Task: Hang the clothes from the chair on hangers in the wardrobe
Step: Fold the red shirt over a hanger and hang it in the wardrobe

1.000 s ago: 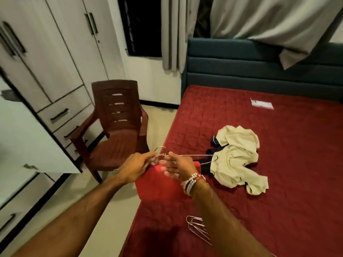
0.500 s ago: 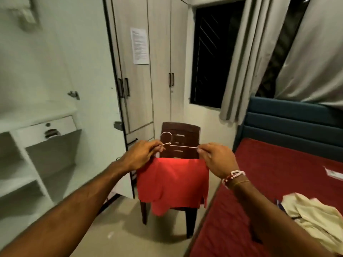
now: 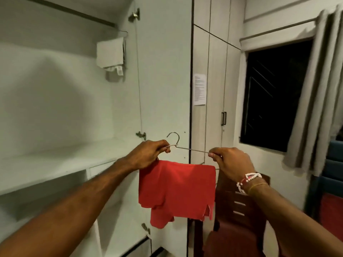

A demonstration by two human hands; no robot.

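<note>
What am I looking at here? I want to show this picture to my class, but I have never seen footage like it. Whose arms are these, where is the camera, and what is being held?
There is no machine here. A person wears a wide-angle camera on the head, so you see that person's own two arms reaching forward.

The left hand pinches a wire hanger just below its hook, and the right hand grips its other end. A red garment is draped over the hanger's bar.

In front stands an open wardrobe with pale shelves. High up, a rail already carries one hanger with a folded white cloth. Behind the red garment, low on the right, is a dark red chair. A dark window and a curtain lie to the right.
</note>
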